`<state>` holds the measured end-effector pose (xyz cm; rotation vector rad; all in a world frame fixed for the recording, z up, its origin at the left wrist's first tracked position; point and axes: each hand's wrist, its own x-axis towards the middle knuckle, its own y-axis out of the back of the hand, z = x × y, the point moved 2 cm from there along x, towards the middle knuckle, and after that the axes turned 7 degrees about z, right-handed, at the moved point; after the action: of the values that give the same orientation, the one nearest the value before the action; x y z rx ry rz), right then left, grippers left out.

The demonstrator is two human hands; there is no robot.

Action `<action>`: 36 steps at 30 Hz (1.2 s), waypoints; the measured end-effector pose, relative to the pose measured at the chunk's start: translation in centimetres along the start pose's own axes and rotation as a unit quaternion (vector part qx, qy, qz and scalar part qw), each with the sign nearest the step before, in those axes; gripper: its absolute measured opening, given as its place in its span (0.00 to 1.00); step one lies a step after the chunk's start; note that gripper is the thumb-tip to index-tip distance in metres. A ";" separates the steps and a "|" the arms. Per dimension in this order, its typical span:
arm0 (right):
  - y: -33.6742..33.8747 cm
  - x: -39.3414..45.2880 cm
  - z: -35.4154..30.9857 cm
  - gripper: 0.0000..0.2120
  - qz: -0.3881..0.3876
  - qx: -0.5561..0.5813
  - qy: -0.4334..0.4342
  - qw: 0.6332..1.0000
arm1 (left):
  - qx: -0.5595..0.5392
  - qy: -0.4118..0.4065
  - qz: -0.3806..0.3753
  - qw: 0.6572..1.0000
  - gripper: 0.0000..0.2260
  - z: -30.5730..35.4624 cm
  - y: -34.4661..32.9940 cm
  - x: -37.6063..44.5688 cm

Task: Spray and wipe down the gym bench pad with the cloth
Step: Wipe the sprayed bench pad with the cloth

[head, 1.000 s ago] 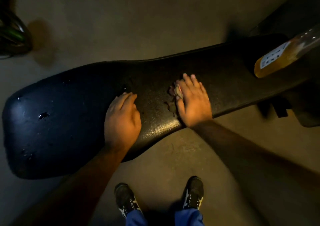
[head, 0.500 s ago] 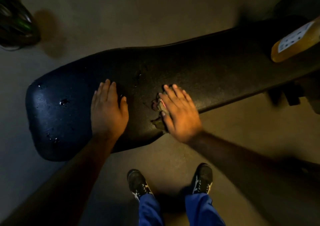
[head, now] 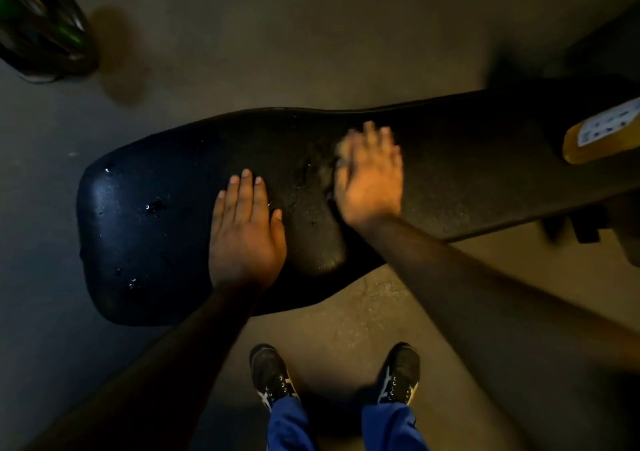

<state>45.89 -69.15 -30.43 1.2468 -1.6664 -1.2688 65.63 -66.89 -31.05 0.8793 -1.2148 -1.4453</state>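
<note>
A long black bench pad [head: 145, 243] runs from lower left to upper right, wet with shiny droplets near its left end. My left hand [head: 244, 232] lies flat on the pad with straight fingers. My right hand [head: 372, 180], blurred by motion, presses flat on a small dark cloth [head: 327, 173] at the pad's middle; only the cloth's left edge shows from under the palm. A spray bottle of amber liquid with a white label [head: 602, 135] lies on the pad at the far right edge of the view.
The floor is bare concrete. My two dark shoes [head: 270, 374] stand just in front of the bench. A dark green-tinted object [head: 41, 25] sits at the top left. Bench frame parts [head: 585, 229] show under the pad at right.
My right hand has slid the cloth away from me across the pad, toward its far edge. The left hand stays flat on the pad. The camera view has shifted.
</note>
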 end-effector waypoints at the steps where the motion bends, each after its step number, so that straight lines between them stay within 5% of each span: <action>1: -0.1 -0.7 -1.6 0.31 -0.022 0.006 0.072 0.997 | 0.000 0.000 0.001 1.000 0.24 0.0 0.1 0.1; 4: 0.3 0.6 -1.2 0.37 -0.086 -0.018 0.248 0.965 | 0.003 -0.003 -0.012 1.000 0.25 0.0 0.2 0.2; 8: -0.7 4.7 -2.7 0.31 -0.010 -0.041 0.021 0.999 | 0.006 -0.002 -0.015 1.000 0.25 -0.1 -0.2 0.3; 12: -0.8 5.2 -5.1 0.27 -0.062 -0.030 0.203 0.977 | 0.005 -0.014 -0.018 1.000 0.27 -0.3 -0.1 0.3; 13: -0.5 6.7 -4.4 0.26 -0.050 -0.030 0.203 0.977 | 0.004 -0.016 -0.018 1.000 0.27 -0.4 -0.1 0.2; 16: -0.5 8.1 -4.8 0.25 -0.026 -0.015 0.029 0.999 | 0.001 -0.018 -0.017 1.000 0.27 -0.6 -0.2 0.3; 20: -0.7 4.1 -5.9 0.28 -0.085 -0.003 0.253 0.964 | -0.014 -0.012 -0.012 1.000 0.27 -0.5 -0.3 0.6; 21: -0.2 5.2 -4.6 0.27 -0.077 -0.011 0.244 0.967 | -0.012 -0.012 -0.014 1.000 0.26 -0.6 -0.3 0.5; 24: 0.3 6.8 -3.3 0.26 -0.033 -0.034 0.014 0.999 | -0.013 -0.004 -0.017 1.000 0.26 -0.6 -0.4 0.4; 25: -0.2 5.2 -4.3 0.27 -0.023 -0.025 0.010 0.999 | -0.017 -0.001 -0.019 1.000 0.26 -0.5 -0.2 0.3; 29: -1.0 -1.5 -4.7 0.27 -0.066 0.016 0.240 0.968 | -0.022 -0.004 -0.009 1.000 0.26 -0.5 -0.1 0.1; 31: -0.1 0.5 -1.6 0.27 -0.030 0.001 0.155 0.987 | -0.030 -0.004 -0.002 1.000 0.25 -0.5 -0.1 0.0; 33: 0.1 0.6 -0.9 0.28 -0.002 -0.002 -0.017 1.000 | -0.038 -0.004 0.004 0.999 0.25 -0.5 0.0 -0.1; 34: -0.1 -0.8 -1.8 0.29 0.009 0.003 -0.022 1.000 | -0.040 -0.004 0.008 0.999 0.25 -0.5 0.0 -0.2; 36: -0.5 -5.4 -3.7 0.29 -0.020 0.025 0.123 0.992 | -0.039 -0.005 0.019 0.999 0.24 -0.4 -0.1 -0.2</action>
<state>50.98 -65.11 -29.68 1.4115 -1.5107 -1.0528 66.02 -66.81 -31.22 0.7927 -1.1701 -1.4583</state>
